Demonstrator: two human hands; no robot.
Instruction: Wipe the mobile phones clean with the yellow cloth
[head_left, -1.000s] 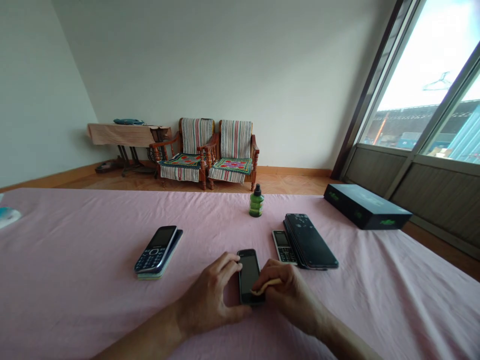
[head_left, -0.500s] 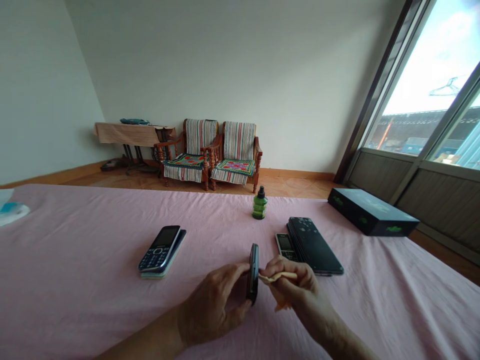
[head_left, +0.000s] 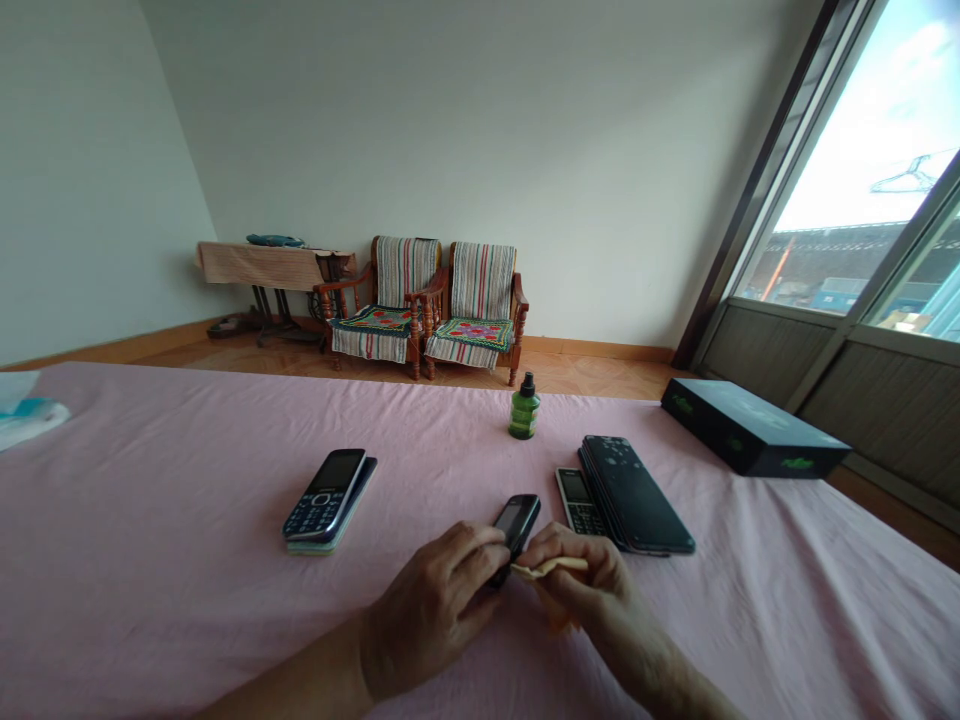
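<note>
A small dark mobile phone (head_left: 520, 515) is gripped in my left hand (head_left: 439, 605), tilted with part of its screen showing; the fingers cover its lower part. My right hand (head_left: 596, 590) pinches a folded yellowish cloth (head_left: 553, 568), its edge against the phone's right side. An orange part of the cloth hangs below that hand. Just beyond the right hand lies a keypad phone (head_left: 576, 496), beside a stack of dark smartphones (head_left: 637, 495). To the left, another keypad phone (head_left: 324, 495) rests on top of a second phone.
A green spray bottle (head_left: 524, 408) stands near the far edge of the pink cloth (head_left: 187, 480). A black box (head_left: 750, 428) sits at the right. At the far left is a white and blue packet (head_left: 30, 420). Two wooden chairs (head_left: 476, 300) stand beyond.
The held phone has turned from nearly edge-on and upright to a lower slant, with its screen side now visible. My left fingers have come over its front. The view has shifted slightly.
</note>
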